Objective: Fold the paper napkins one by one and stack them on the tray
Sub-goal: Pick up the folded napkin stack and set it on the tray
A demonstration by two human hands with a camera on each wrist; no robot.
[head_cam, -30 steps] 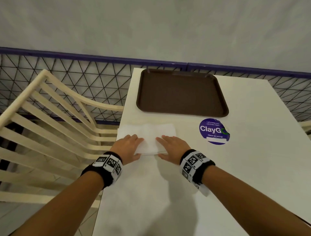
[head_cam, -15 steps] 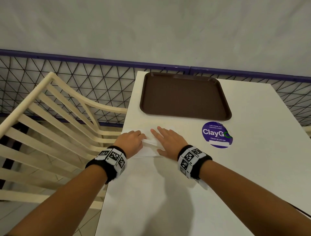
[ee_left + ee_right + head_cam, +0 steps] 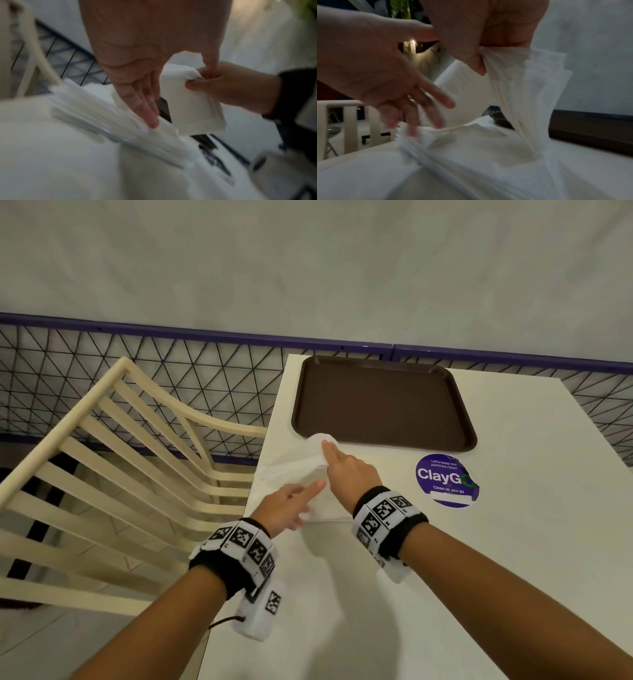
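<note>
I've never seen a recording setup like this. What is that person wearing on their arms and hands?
Both forearms are bare, with no sleeves or gloves. Each wrist carries a black band ringed with white blocks printed with black square codes: the left wristband, the right wristband. A white box with another code hangs under the left wrist, trailing a thin black cable. The left hand and right hand wear nothing.

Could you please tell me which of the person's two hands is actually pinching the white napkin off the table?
The right hand pinches the folded white paper napkin and lifts it near the brown plastic tray. The left hand rests with straight fingers on the napkins lying on the table.
</note>
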